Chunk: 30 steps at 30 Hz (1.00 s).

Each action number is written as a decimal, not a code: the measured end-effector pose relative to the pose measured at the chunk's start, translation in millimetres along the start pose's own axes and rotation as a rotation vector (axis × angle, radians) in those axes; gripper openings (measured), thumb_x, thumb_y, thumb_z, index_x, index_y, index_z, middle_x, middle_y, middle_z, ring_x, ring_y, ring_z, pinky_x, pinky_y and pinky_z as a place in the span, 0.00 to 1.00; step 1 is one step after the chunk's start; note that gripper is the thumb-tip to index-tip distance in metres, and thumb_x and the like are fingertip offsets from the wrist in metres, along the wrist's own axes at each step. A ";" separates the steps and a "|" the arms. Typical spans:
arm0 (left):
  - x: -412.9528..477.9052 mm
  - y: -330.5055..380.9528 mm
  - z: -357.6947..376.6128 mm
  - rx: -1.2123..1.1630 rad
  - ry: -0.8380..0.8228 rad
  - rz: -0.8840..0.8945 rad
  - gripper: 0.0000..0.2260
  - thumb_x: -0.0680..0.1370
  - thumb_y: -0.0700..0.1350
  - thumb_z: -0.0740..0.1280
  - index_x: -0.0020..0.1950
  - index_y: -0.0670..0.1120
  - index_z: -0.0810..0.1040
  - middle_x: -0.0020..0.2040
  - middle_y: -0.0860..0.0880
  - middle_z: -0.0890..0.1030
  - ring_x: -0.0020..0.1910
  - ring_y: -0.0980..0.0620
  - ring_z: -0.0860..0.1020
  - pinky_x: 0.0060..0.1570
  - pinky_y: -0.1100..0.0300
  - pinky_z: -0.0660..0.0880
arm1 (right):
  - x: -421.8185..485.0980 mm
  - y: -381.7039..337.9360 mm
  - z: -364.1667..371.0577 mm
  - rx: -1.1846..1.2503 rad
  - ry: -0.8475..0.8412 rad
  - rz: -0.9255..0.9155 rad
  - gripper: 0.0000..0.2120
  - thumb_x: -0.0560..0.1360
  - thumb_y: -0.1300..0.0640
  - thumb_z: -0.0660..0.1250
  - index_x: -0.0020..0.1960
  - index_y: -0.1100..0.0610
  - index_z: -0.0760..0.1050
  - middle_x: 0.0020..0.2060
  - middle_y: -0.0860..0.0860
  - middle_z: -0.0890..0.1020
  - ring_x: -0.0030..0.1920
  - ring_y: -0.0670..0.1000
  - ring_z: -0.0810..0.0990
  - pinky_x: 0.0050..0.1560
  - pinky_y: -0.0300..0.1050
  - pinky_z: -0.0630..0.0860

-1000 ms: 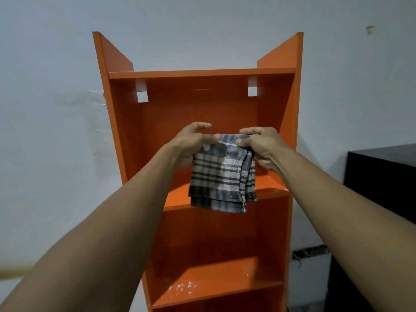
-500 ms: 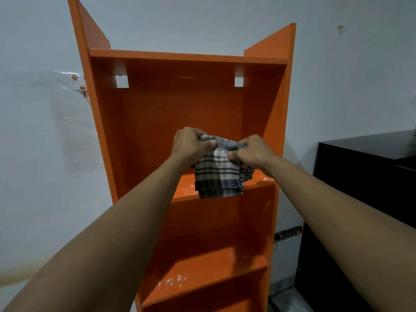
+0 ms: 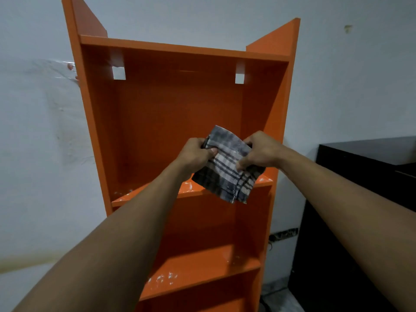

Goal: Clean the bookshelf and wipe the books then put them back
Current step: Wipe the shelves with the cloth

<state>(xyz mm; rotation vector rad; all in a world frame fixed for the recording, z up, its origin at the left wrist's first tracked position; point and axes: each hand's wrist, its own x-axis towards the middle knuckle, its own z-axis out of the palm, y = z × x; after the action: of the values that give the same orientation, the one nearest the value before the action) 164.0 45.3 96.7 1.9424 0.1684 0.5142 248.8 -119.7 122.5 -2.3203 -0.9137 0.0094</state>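
Grip: left hand (image 3: 197,153) curled round the cloth (image 3: 226,171) at its 9 o'clock edge, thumb on the near face. Right hand (image 3: 262,152) pinches the 3 o'clock edge, thumb pressed onto the plaid. Both hands hold the cloth.

Cloth: grey-and-white plaid, folded and tilted. One corner points to 12 o'clock and the frayed bottom corner hangs toward 5 o'clock. It is held in the air just off frame centre toward 3 o'clock, in front of the shelf's (image 3: 180,104) upper bay. Its lower part overlaps the front edge of the middle board (image 3: 186,189). Whether it touches the board: cannot tell.

Shelf: orange, upright. The middle board has white specks near its front edge. The lower board (image 3: 202,264), at 6 o'clock, has more. Two square cut-outs (image 3: 118,73) sit in the back panel at 11 and 1 o'clock.

Surroundings: pale wall (image 3: 349,86) behind. Black cabinet (image 3: 360,188) at 3 to 4 o'clock, near the shelf. A dark fitting (image 3: 284,234) sits low on the wall between them.
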 end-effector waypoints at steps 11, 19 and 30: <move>58.3 -5.8 35.9 0.077 0.181 0.005 0.08 0.79 0.40 0.67 0.58 0.45 0.79 0.58 0.46 0.81 0.57 0.47 0.78 0.56 0.51 0.75 | 71.7 35.7 -9.9 -0.412 0.136 -0.160 0.09 0.71 0.61 0.67 0.34 0.57 0.70 0.30 0.53 0.74 0.30 0.54 0.73 0.31 0.46 0.71; 113.8 -50.8 59.4 0.524 0.165 -0.268 0.10 0.78 0.38 0.63 0.59 0.41 0.77 0.54 0.39 0.81 0.53 0.38 0.80 0.43 0.53 0.76 | 141.8 88.1 17.7 -0.685 0.206 -0.330 0.10 0.74 0.62 0.66 0.55 0.55 0.76 0.50 0.57 0.81 0.50 0.60 0.80 0.46 0.51 0.75; 124.5 -68.6 71.8 1.107 -0.172 -0.416 0.19 0.82 0.46 0.61 0.72 0.42 0.67 0.68 0.40 0.73 0.62 0.39 0.75 0.54 0.50 0.73 | 151.3 128.3 50.5 -0.400 -0.114 -0.264 0.13 0.73 0.69 0.61 0.47 0.54 0.79 0.40 0.51 0.81 0.45 0.55 0.79 0.38 0.41 0.68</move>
<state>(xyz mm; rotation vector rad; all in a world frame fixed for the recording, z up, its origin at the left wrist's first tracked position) 314.2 56.8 45.2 2.8846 0.8668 -0.0876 430.4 -69.8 42.4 -2.5578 -1.3800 -0.1683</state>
